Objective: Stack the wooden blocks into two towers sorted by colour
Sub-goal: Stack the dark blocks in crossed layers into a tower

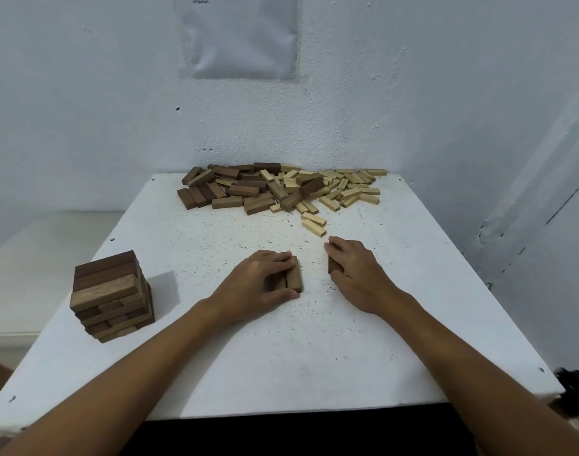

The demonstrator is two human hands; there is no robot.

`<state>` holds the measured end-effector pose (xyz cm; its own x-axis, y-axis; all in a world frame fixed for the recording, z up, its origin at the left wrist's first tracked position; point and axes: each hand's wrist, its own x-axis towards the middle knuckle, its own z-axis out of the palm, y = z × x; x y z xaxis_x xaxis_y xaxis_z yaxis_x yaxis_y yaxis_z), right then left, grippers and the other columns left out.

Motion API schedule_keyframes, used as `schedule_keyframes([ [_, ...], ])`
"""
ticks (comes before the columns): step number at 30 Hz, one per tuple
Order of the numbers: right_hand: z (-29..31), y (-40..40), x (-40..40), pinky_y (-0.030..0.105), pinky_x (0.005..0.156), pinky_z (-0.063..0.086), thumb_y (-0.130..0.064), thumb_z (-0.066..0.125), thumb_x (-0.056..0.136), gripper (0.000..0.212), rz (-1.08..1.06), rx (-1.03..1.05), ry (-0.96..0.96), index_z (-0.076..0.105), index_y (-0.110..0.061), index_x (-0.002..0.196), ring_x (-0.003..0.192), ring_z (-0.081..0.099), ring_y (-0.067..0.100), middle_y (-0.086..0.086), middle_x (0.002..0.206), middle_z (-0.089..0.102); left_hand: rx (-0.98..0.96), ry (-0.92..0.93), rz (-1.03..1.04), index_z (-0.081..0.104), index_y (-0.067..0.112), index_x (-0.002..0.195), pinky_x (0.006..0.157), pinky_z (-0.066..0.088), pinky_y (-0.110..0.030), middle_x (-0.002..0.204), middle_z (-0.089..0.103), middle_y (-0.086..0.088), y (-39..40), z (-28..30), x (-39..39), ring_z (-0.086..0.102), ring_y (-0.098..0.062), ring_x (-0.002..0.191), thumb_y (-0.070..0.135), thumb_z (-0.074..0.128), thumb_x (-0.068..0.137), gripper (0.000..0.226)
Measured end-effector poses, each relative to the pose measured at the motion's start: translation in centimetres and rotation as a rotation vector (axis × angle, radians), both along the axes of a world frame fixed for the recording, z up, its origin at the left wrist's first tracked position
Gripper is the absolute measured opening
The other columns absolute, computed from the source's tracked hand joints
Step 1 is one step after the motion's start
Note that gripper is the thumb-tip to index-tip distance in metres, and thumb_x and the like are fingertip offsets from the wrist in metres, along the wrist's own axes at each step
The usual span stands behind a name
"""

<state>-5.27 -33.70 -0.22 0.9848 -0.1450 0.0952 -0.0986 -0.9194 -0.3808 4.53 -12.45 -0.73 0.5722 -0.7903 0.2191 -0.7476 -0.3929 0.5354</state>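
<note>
A dark tower (112,296) stands near the table's left edge, toward the front left corner, well apart from both hands. Its layers of brown blocks lie crosswise to one another, and the top layers sit slightly askew over the ones below.

The loose blocks lie in a heap along the back edge. The dark blocks (235,189) fill the left and middle of the heap; the pale blocks (344,189) spread to the right of them, toward the back right corner. Where the two kinds meet, a few dark ones lie over the pale ones. Two pale blocks (313,223) lie apart from the heap, a little nearer the middle of the table.

The left hand (260,279) rests on the middle of the table, its fingers and thumb curled round two dark blocks (294,274) that lie side by side on the surface. The right hand (355,266) rests just beside it to the right, palm down, with the fingers bent over another dark block (332,265); only one end of that block shows under the hand. The two hands do not touch, and bare table shows between them.

The table (314,357) is white and flecked with small dark marks. It stands against a white wall (84,93), on which hangs a sheet (240,37) above the heap.
</note>
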Motion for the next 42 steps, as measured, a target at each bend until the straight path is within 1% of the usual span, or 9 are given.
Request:
schedule_keyframes([
  [3, 0.1, 1.1, -0.8, 0.043, 0.114, 0.025, -0.021, 0.041, 0.094, 0.054, 0.073, 0.029, 0.023, 0.040, -0.011, 0.147, 0.140, 0.026, 0.025, 0.004, 0.156, 0.032, 0.014, -0.006, -0.003, 0.057, 0.020, 0.138, 0.106, 0.036, -0.028, 0.146, 0.051, 0.005, 0.7, 0.1, -0.2, 0.042, -0.012, 0.134, 0.051, 0.073, 0.079, 0.069],
  [9, 0.4, 4.2, -2.0, 0.025, 0.113, 0.018, -0.020, 0.057, 0.095, 0.059, 0.195, 0.162, -0.027, 0.036, -0.016, 0.150, 0.138, 0.027, 0.008, -0.005, 0.154, 0.038, -0.017, 0.067, 0.026, 0.063, 0.022, 0.131, 0.108, 0.041, -0.028, 0.140, 0.056, 0.005, 2.7, 0.3, -1.1, 0.048, -0.006, 0.130, 0.057, 0.076, 0.067, 0.074],
  [14, 0.0, 5.8, -2.6, 0.037, 0.115, 0.029, -0.027, 0.066, 0.089, 0.065, 0.242, 0.235, -0.046, 0.041, -0.020, 0.148, 0.134, 0.035, 0.006, -0.006, 0.146, 0.046, -0.045, 0.080, 0.016, 0.070, 0.019, 0.120, 0.101, 0.044, -0.024, 0.128, 0.064, 0.005, 4.8, 0.7, -1.9, 0.054, -0.002, 0.118, 0.047, 0.089, 0.063, 0.066],
  [20, 0.0, 7.0, -3.0, 0.039, 0.112, 0.034, -0.031, 0.069, 0.083, 0.068, 0.266, 0.293, -0.025, 0.044, -0.026, 0.146, 0.130, 0.039, 0.004, -0.013, 0.138, 0.049, -0.089, 0.081, 0.047, 0.070, 0.026, 0.114, 0.090, 0.046, -0.025, 0.110, 0.065, 0.015, 6.3, 0.7, -3.0, 0.053, -0.006, 0.107, 0.063, 0.076, 0.055, 0.071],
  [25, -0.1, 7.4, -3.3, 0.038, 0.108, 0.038, -0.040, 0.069, 0.077, 0.073, 0.272, 0.313, -0.018, 0.044, -0.032, 0.145, 0.125, 0.044, 0.003, -0.021, 0.128, 0.049, -0.095, 0.136, 0.088, 0.065, 0.031, 0.122, 0.087, 0.042, -0.017, 0.108, 0.061, 0.016, 7.1, 0.3, -3.4, 0.052, 0.002, 0.105, 0.055, 0.084, 0.055, 0.073],
  [29, -0.3, 7.3, -3.1, 0.039, 0.106, 0.040, -0.047, 0.071, 0.073, 0.078, 0.247, 0.333, -0.010, 0.041, -0.042, 0.145, 0.124, 0.045, 0.007, -0.017, 0.127, 0.052, -0.083, 0.160, 0.101, 0.061, 0.031, 0.126, 0.089, 0.040, -0.015, 0.112, 0.059, 0.012, 7.3, 0.3, -3.4, 0.051, 0.003, 0.107, 0.049, 0.092, 0.054, 0.080],
  [32, -0.2, 7.2, -3.0, 0.037, 0.106, 0.038, -0.045, 0.077, 0.073, 0.083, 0.236, 0.330, 0.014, 0.035, -0.049, 0.145, 0.124, 0.042, 0.008, -0.016, 0.129, 0.049, -0.079, 0.200, 0.097, 0.053, 0.035, 0.133, 0.096, 0.038, -0.013, 0.122, 0.057, 0.012, 7.6, 0.5, -3.2, 0.048, 0.006, 0.115, 0.045, 0.094, 0.054, 0.089],
  [35, -0.2, 7.2, -3.0, 0.032, 0.104, 0.035, -0.043, 0.081, 0.072, 0.088, 0.221, 0.353, 0.013, 0.031, -0.053, 0.144, 0.125, 0.039, 0.006, -0.019, 0.133, 0.047, -0.106, 0.239, 0.095, 0.048, 0.039, 0.135, 0.101, 0.040, -0.021, 0.127, 0.059, 0.013, 8.0, 0.6, -3.1, 0.050, 0.003, 0.122, 0.045, 0.092, 0.055, 0.091],
  [42, -0.2, 7.6, -2.7, 0.027, 0.101, 0.028, -0.039, 0.084, 0.070, 0.093, 0.201, 0.363, -0.005, 0.026, -0.056, 0.141, 0.123, 0.034, 0.005, -0.032, 0.126, 0.046, -0.103, 0.260, 0.120, 0.047, 0.038, 0.133, 0.094, 0.039, -0.014, 0.123, 0.063, 0.013, 8.0, 0.5, -3.2, 0.052, 0.007, 0.116, 0.034, 0.092, 0.060, 0.086],
])
